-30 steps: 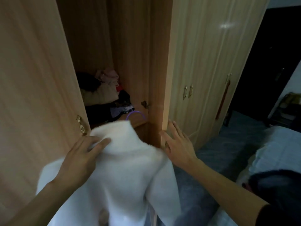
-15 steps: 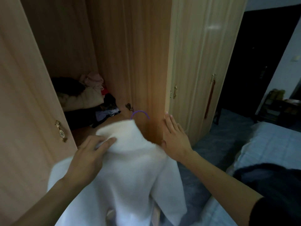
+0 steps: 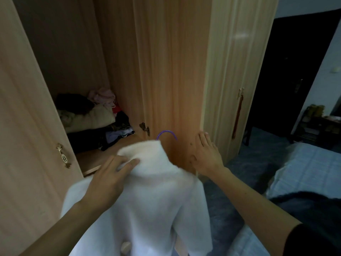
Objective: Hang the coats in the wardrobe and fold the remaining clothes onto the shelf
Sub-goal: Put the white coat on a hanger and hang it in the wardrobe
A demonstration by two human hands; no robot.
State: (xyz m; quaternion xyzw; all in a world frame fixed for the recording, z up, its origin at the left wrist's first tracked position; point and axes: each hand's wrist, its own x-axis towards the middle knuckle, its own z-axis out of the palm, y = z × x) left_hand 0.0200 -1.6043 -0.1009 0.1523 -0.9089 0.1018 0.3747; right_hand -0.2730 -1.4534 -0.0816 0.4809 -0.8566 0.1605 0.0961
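A jumbled heap of clothes [image 3: 88, 115] lies on the wooden wardrobe shelf [image 3: 92, 158], its back lost in shadow. The left hand [image 3: 108, 180] has its grip curled on the collar of the white fluffy coat [image 3: 147, 204], which is held before the open wardrobe with its hem cut off below. Only the purple plastic hanger hook [image 3: 167, 133] shows above the collar. The right hand [image 3: 206, 154], grip apart and fingers straight, presses flat on the light wooden wardrobe door [image 3: 175, 80].
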